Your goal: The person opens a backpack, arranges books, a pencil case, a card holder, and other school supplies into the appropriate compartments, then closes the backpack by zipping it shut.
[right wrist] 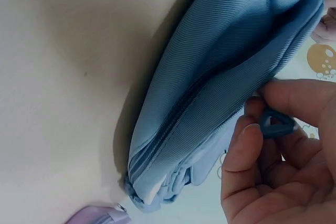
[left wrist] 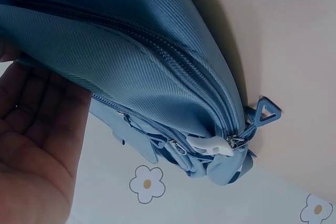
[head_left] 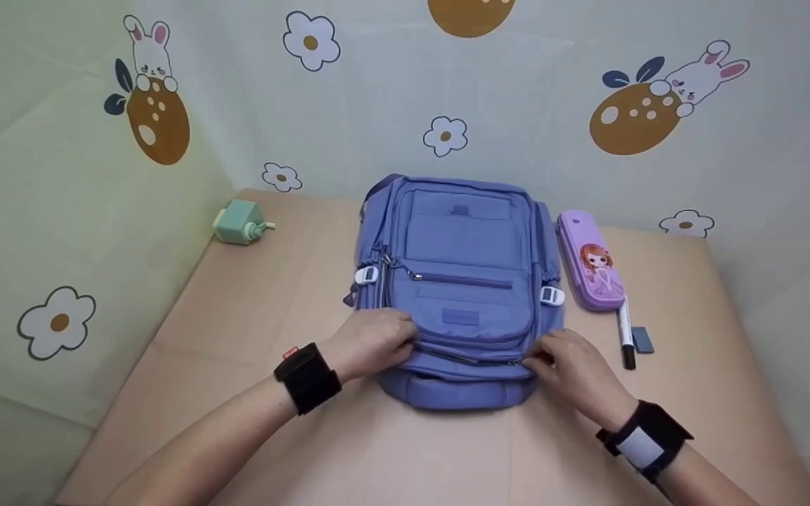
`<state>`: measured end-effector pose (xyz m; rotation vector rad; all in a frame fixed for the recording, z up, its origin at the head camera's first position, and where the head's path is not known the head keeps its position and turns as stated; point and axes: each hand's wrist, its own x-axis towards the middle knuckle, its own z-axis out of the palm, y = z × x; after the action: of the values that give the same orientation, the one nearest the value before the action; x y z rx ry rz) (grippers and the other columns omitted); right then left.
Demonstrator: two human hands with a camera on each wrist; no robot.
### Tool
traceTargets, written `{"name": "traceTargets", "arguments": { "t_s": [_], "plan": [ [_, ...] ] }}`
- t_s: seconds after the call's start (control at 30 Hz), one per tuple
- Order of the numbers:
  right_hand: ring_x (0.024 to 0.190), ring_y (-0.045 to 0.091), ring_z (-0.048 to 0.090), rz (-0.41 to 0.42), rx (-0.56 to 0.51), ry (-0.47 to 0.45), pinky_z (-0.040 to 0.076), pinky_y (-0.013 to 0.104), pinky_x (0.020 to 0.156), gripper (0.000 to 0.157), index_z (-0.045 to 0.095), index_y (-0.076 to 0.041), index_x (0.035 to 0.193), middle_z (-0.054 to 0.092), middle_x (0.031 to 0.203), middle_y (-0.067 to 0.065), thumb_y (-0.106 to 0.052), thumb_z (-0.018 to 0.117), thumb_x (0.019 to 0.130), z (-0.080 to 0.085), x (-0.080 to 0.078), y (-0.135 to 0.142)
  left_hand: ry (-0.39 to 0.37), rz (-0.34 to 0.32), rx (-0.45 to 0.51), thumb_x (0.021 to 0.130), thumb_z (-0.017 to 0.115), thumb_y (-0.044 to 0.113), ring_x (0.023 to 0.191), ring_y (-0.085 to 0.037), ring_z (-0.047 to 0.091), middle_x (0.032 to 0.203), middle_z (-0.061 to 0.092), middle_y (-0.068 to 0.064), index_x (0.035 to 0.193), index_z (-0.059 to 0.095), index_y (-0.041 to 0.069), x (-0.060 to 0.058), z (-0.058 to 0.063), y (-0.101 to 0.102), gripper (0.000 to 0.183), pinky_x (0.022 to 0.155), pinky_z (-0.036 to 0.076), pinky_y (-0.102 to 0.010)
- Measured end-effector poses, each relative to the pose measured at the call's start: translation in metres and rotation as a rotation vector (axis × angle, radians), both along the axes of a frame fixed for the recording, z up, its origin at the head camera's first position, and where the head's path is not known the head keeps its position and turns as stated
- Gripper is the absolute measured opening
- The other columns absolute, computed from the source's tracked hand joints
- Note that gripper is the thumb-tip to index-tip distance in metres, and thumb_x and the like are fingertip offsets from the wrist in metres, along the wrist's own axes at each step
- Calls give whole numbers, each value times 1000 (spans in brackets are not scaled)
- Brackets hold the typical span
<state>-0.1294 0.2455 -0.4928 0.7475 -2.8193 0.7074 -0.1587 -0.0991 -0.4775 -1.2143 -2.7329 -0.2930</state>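
Observation:
A blue-purple backpack (head_left: pixel 465 235) lies on its back on the table, front pockets facing up. My left hand (head_left: pixel 373 343) grips the fabric at the left of the lower front pocket; in the left wrist view its fingers (left wrist: pixel 44 98) curl at the cloth edge. At the opposite end of that pocket's zipper (head_left: pixel 465 358), my right hand (head_left: pixel 581 369) pinches the zipper pull (right wrist: pixel 277 124), a dark triangular loop showing between the fingers. A gap shows in the bag along another zipper (right wrist: pixel 173 121) below. The left fingertips are partly hidden by fabric.
Right of the backpack lies a purple pencil case (head_left: pixel 591 263) with a cartoon girl. Beside it are a black-capped white marker (head_left: pixel 626 334) and a small grey-blue block (head_left: pixel 643 340). A green pencil sharpener-like item (head_left: pixel 240 222) stands far left. Printed curtains (head_left: pixel 370 91) enclose the table (head_left: pixel 236 316).

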Motion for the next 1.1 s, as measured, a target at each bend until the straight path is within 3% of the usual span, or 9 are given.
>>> {"name": "traceTargets", "arguments": {
  "t_s": [0.27,0.53,0.77,0.97,1.1],
  "plan": [
    [76,10,52,-32,1,-33,48,32,68,13,73,-18,79,56,77,-12,-14,85,81,-5,1,-4,-12,-31,-27,89,73,18,68,-15,55,77,55,4,79,65,14,7,12,16,13,59,50,-32],
    [76,8,50,-41,-60,-6,44,29,66,21,63,-24,79,54,79,-14,-13,81,84,-8,5,-6,25,-61,-118,95,71,34,71,-14,58,82,60,4,88,72,15,14,25,69,21,58,50,-30],
    [74,4,54,-65,-160,26,47,29,64,28,63,-27,78,57,79,-17,-8,83,82,-5,9,-5,71,-43,-180,95,69,35,74,-19,64,84,65,0,87,73,14,10,21,105,22,58,54,-34],
    [75,3,57,-61,-198,64,48,28,65,28,66,-28,79,60,80,-20,-6,84,81,-4,9,-5,160,-39,-193,90,67,19,66,-17,63,76,66,2,78,70,16,11,15,113,13,49,52,-34],
    [74,2,56,-51,-179,75,48,28,64,26,67,-27,80,60,81,-20,-8,85,81,-5,9,-5,199,-24,-203,89,68,17,62,-15,62,73,65,3,76,70,17,12,13,114,13,46,51,-33]
  ]
}}
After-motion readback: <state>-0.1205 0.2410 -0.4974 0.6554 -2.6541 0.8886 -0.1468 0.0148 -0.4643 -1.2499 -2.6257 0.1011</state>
